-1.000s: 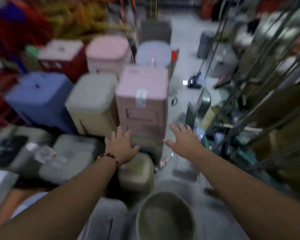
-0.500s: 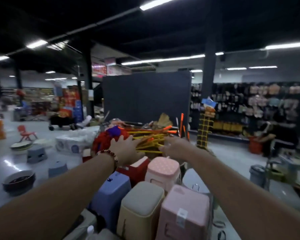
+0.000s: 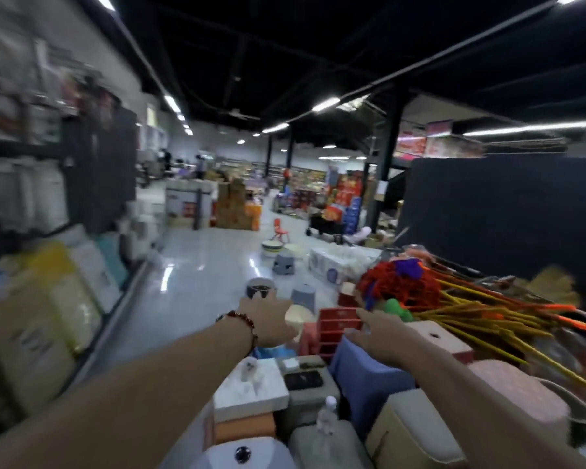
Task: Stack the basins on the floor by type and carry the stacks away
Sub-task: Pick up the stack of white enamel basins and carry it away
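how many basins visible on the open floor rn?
2, maybe more. A dark basin sits on the floor just beyond the left hand; a pale stack of basins lies farther down the aisle by the red chair. Clutter may hide others.

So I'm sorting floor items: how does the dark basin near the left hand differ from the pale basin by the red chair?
The dark basin is nearer and dark-walled; the pale basin sits farther down the aisle, cream-coloured, beside the red chair. Both rest upright on the floor.
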